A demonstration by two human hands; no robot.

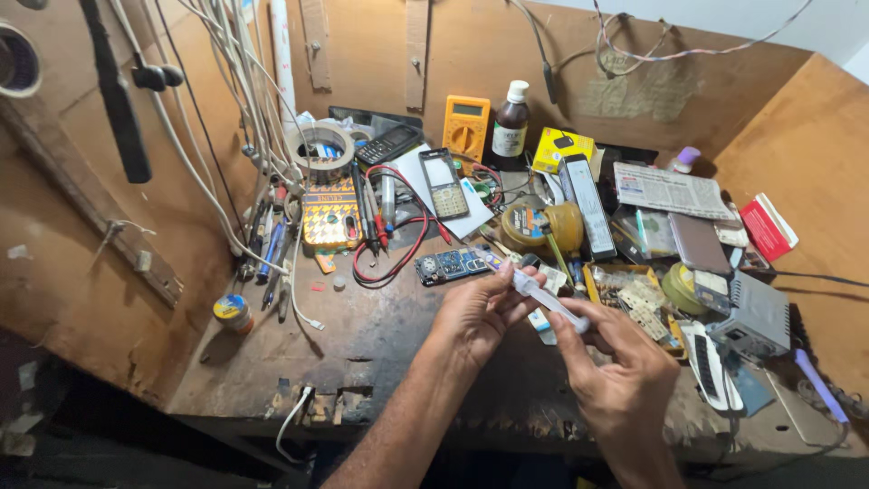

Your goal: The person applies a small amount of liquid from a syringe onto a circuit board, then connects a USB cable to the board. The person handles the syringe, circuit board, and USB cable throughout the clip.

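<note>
My left hand (pixel 475 312) and my right hand (pixel 620 367) together hold a slim clear plastic syringe (pixel 543 297) above the dark worn workbench (pixel 362 335). The left fingers pinch its upper end, the right fingers grip its lower end near the plunger. Just beyond the left hand lies a bare blue phone circuit board (pixel 450 265). A small keypad phone (pixel 444 184) rests on white paper farther back.
A yellow multimeter (pixel 465 127) with red and black probe leads (pixel 398 244), a brown bottle (pixel 510 127), a tape roll (pixel 323 148), a patterned tin (pixel 330 213), a solder pot (pixel 541 226), a parts tray (pixel 638 303), a grey box (pixel 759 317). Cables hang at left.
</note>
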